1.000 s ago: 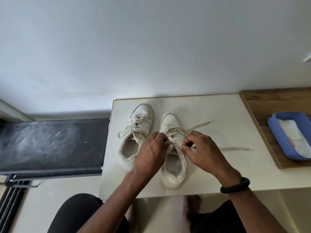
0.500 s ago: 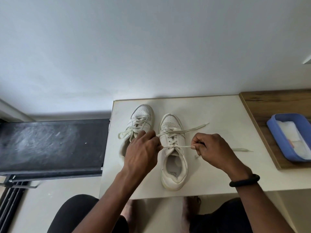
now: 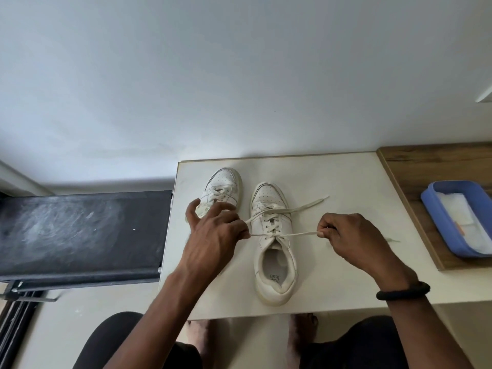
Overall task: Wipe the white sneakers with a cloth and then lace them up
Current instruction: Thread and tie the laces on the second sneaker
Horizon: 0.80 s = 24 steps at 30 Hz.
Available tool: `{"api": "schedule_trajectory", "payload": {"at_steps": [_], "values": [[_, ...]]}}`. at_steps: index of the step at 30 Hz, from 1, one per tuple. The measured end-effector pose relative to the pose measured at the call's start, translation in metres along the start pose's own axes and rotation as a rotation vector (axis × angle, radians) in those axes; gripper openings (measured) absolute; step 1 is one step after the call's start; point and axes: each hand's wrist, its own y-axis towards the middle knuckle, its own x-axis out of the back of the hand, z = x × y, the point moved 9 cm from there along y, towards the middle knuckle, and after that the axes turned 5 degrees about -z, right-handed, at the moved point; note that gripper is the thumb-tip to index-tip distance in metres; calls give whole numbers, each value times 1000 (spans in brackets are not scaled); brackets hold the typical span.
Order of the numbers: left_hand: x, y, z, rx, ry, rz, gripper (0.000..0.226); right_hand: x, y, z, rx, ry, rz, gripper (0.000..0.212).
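Observation:
Two white sneakers stand side by side on a cream table [image 3: 346, 262], toes pointing away from me. The right sneaker [image 3: 274, 243] has its lace [image 3: 295, 234] stretched taut across the top eyelets. My left hand [image 3: 213, 235] pinches the lace's left part just left of the shoe, its other fingers spread over the left sneaker [image 3: 222, 190], hiding that shoe's rear. My right hand [image 3: 346, 238] pinches the lace's right part to the right of the shoe. One loose lace end [image 3: 311, 203] runs off toward the far right.
A blue tray [image 3: 436, 222] holding a white cloth [image 3: 463, 217] sits on a wooden surface [image 3: 426, 166] at the right. A black dusty bench [image 3: 80, 230] stands left of the table. A wall runs behind. My knees and bare feet show below the table's near edge.
Both hands have moved apart from the middle of the right sneaker, pulling the lace out sideways until it is taut. My left hand's fingers have spread.

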Motion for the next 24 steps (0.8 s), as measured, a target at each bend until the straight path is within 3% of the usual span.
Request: {"api": "schedule_trajectory", "payload": {"at_steps": [2, 6, 11, 14, 17, 20, 24], "values": [[2, -1, 4, 5, -63, -29, 7, 5, -2, 8, 7, 147, -15, 22], [6, 3, 10, 147, -265, -58, 36, 17, -14, 39, 51, 757, 140, 19], [7, 0, -3, 251, -649, -98, 32, 7, -21, 64, 77, 1058, 273, 30], [4, -1, -13, 379, -898, -75, 31, 7, -21, 73, 123, 1169, 279, 14], [2, 1, -17, 441, -1108, -95, 30, 7, -19, 74, 154, 1133, 195, 9], [-6, 0, -18, 463, -1127, -88, 24, 15, -15, 67, 149, 1106, 40, 12], [-20, -1, -22, 486, -1165, 8, 17, 10, -10, 62, 54, 1264, -8, 20]]}}
